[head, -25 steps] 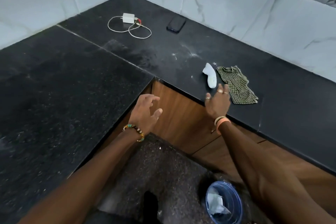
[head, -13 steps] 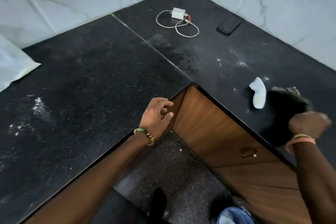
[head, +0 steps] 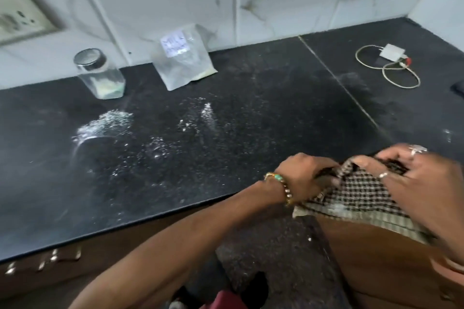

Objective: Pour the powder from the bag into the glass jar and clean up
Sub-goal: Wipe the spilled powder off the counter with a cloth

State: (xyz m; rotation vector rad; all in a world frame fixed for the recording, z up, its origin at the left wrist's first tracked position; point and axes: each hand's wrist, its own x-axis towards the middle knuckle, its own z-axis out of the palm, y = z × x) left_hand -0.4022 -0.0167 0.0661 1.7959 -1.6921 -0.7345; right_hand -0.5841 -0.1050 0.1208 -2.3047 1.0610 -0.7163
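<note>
Well right of the glass jar (head: pixel 100 75), at the tabletop (head: pixel 276 98) edge, the left hand (head: pixel 305 175) now joins the right hand (head: pixel 421 183) in pinching the checked cloth (head: pixel 356 195), so the spilled powder (head: pixel 105 124) just before that jar likely gets wiped next.

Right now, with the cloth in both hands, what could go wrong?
The spilled powder is scattered on the counter; a sweep of the cloth toward the front edge may push it onto the floor. The bag stands just behind the spill, so a wide wipe might tip it.
</note>
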